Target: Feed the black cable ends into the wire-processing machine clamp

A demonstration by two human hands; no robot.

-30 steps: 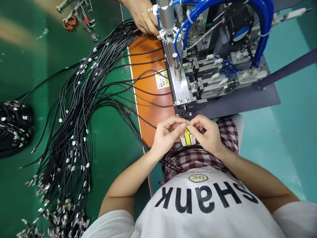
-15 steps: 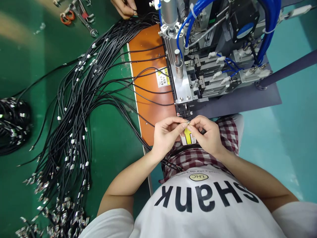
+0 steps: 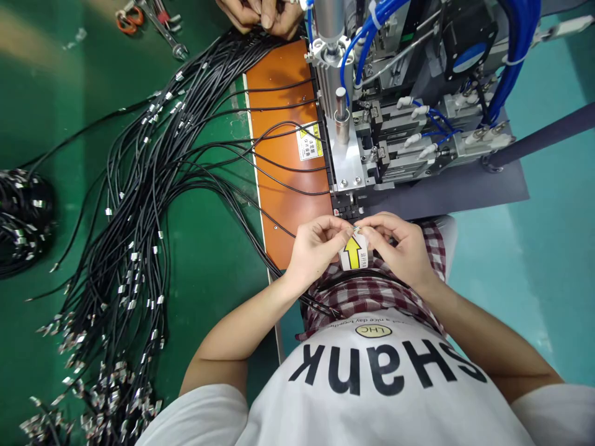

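My left hand (image 3: pixel 316 248) and my right hand (image 3: pixel 400 244) meet fingertip to fingertip just below the machine's black jaw (image 3: pixel 346 207). Both pinch a small metal terminal (image 3: pixel 356 230) on the end of a thin black cable; the cable itself is mostly hidden by my fingers. Beneath my fingers sits a white label with a yellow arrow (image 3: pixel 353 254). Several black cables (image 3: pixel 279 179) run from the jaw side across the orange plate (image 3: pixel 283 148) to the left.
A large fan of black cables with metal ends (image 3: pixel 134 235) covers the green mat, and a coiled bundle (image 3: pixel 21 217) lies at the far left. Another person's hands (image 3: pixel 263 15) work at the top. Tools (image 3: pixel 153 18) lie top left. The machine (image 3: pixel 409 105) carries blue hoses.
My hands have shifted slightly up toward the jaw, still pinched together. The other person's hands moved back in at the top by the machine. The view has tilted a little.
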